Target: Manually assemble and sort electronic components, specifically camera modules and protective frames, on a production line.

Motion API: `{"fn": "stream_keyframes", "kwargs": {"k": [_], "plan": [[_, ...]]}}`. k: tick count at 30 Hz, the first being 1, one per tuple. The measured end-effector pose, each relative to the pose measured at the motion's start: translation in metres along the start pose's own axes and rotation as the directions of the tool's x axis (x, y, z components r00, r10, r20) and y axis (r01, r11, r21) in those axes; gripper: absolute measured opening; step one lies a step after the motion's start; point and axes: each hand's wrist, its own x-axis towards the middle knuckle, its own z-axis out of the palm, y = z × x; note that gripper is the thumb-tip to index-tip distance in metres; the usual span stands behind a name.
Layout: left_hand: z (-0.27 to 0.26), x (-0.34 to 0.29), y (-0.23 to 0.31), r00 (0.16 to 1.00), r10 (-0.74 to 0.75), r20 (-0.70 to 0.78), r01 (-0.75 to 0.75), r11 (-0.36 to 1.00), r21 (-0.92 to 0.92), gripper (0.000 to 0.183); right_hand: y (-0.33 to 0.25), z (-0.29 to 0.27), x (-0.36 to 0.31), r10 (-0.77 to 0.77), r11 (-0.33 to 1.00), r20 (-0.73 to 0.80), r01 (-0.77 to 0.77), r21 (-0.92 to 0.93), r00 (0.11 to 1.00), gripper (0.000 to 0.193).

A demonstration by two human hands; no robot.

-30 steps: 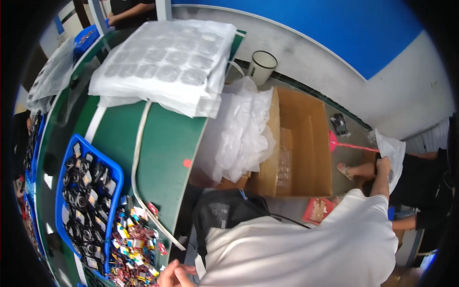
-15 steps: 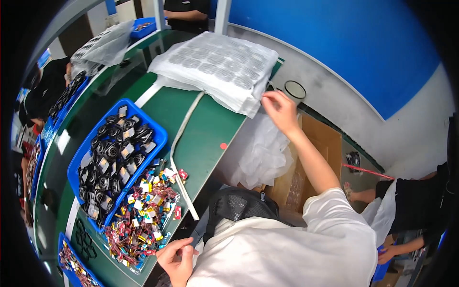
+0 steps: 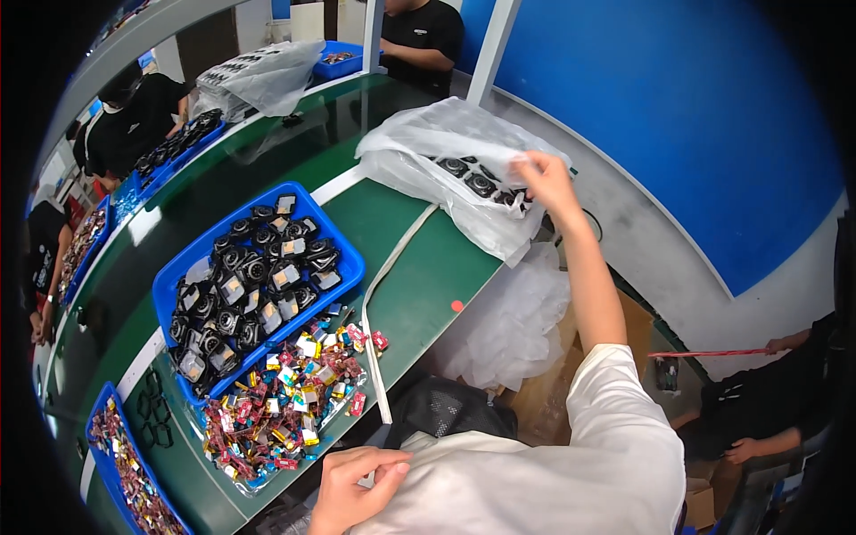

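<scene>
My right hand [image 3: 546, 185] pinches the edge of a white translucent plastic sheet [image 3: 428, 134] on top of a stack at the table's far end. Under the raised sheet, several black round-faced parts [image 3: 481, 184] show, resembling small camera housings. Low in the picture, close to my shirt, my left hand [image 3: 357, 490] hovers at the table's near edge. Its fingers are loosely stretched, thumb near forefinger, with nothing seen between them. Beside it lies a heap of small red, yellow and white electronic parts [image 3: 285, 401] on clear plastic.
A blue bin [image 3: 352, 259] of black housings stands on the green table [image 3: 428, 294]; another blue bin [image 3: 102, 428] is nearer. A pale strip [image 3: 379, 303] crosses the tabletop. Crumpled plastic [image 3: 517, 321] and a cardboard box [image 3: 624, 339] sit right. Other people work across the table and at right.
My right hand has moved from the stack's right edge onto its top sheet and peeled it back, uncovering black parts. My left hand stays low. The view has shifted.
</scene>
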Motion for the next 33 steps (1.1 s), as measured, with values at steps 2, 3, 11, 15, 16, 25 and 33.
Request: {"fn": "stream_keyframes", "kwargs": {"k": [2,3,11,15,16,25,33], "plan": [[-0.003,0.014,0.021,0.999,0.032,-0.005,-0.032,0.999,0.036,0.010,0.006,-0.013,0.025,-0.026,0.996,-0.089,0.033,0.077,0.996,0.022],[-0.005,0.024,0.034,0.997,0.073,0.027,-0.074,0.995,0.068,0.012,0.011,-0.019,0.032,-0.040,0.989,-0.186,0.065,0.134,0.982,0.025],[-0.009,0.138,0.075,0.987,0.044,0.154,-0.093,0.940,0.328,0.019,-0.001,-0.012,-0.028,-0.431,0.757,0.226,0.486,-0.437,0.874,0.056],[0.011,0.235,0.036,0.983,-0.058,0.173,0.055,0.998,0.020,0.029,0.026,-0.001,-0.030,-0.547,0.763,0.026,0.512,-0.395,0.837,0.017],[0.017,0.254,0.034,0.972,-0.137,0.191,0.158,0.982,-0.099,0.033,0.028,0.000,-0.029,-0.577,0.754,0.014,0.539,-0.376,0.817,0.018],[0.053,0.322,0.003,0.906,-0.359,0.225,0.422,0.716,-0.557,0.070,0.001,0.011,-0.026,-0.566,0.812,-0.135,0.522,-0.263,0.813,0.022],[0.013,0.369,-0.012,0.985,-0.118,-0.129,0.093,0.978,-0.185,0.071,0.000,0.018,0.014,-0.734,0.664,-0.283,0.568,-0.486,0.617,0.014]]}}
